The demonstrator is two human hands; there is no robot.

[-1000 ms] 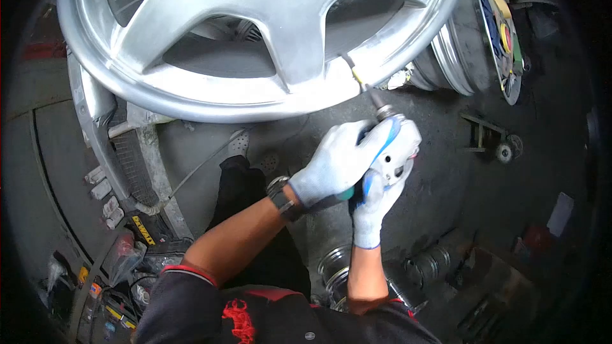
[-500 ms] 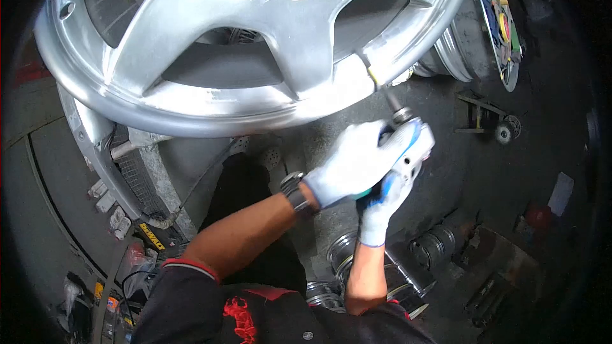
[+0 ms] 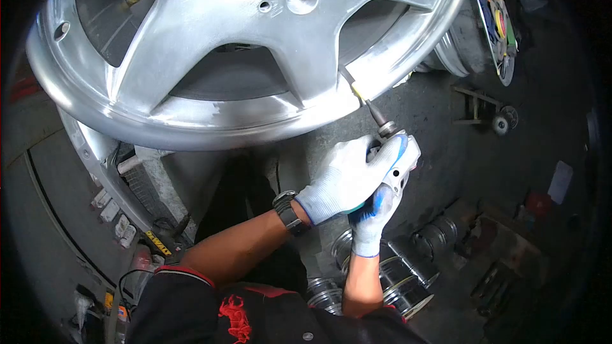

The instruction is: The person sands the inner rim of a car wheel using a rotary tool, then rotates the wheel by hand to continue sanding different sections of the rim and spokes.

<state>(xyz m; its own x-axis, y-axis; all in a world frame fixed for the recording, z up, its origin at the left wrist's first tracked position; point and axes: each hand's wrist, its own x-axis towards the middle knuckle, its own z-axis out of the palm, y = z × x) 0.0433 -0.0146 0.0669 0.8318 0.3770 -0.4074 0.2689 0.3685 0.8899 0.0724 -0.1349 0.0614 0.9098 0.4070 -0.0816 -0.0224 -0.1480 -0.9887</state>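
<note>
A large silver alloy wheel (image 3: 248, 13) with wide spokes fills the upper part of the view. Both hands wear white gloves and are wrapped round a handheld power tool (image 3: 396, 169) with a thin shaft. My left hand (image 3: 347, 175), below a wrist with a dark watch (image 3: 290, 211), grips the tool's upper part. Lower down and to the right, my right hand (image 3: 379, 213) holds its body, partly hidden by my left hand. The shaft's thin tip lies over the inner rim, by the base of the right lower spoke.
Several shiny rims (image 3: 405, 280) lie on the floor below my right forearm. A tray with coloured items (image 3: 500, 25) is at the upper right, above a small wheeled stand (image 3: 500, 121). A metal frame (image 3: 105, 165) stands at the left.
My hands and the tool have shifted left and slightly down, with the tip now closer to the spoke's base. The wheel appears slightly lower in view.
</note>
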